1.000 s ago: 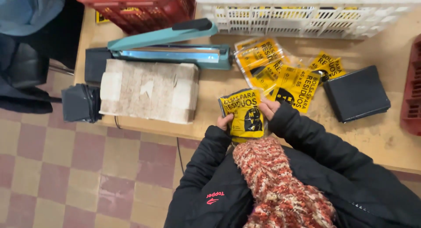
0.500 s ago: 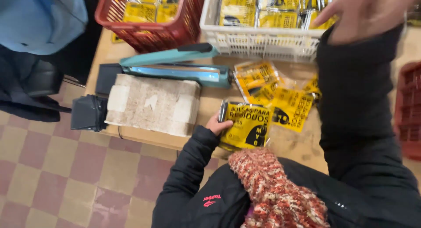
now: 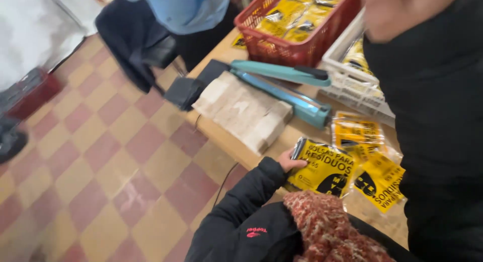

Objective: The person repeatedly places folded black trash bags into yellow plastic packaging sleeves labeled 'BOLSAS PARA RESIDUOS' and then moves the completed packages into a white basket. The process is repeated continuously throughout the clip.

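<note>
Head view is showing the left hand (image 3: 291,160) gripping a yellow packet (image 3: 322,169) at its left edge, low and right of centre on the tabletop (image 3: 236,141); fingers are closing on that edge. Right hand (image 3: 402,10) is lifting at upper right, blurred; whether its fingers are spread or curled I cannot tell. Packet is looking light, soft and slick in clear film with black print, likely best pinched at an edge or sealed corner. More packets (image 3: 380,179) are lying just beside it.
</note>
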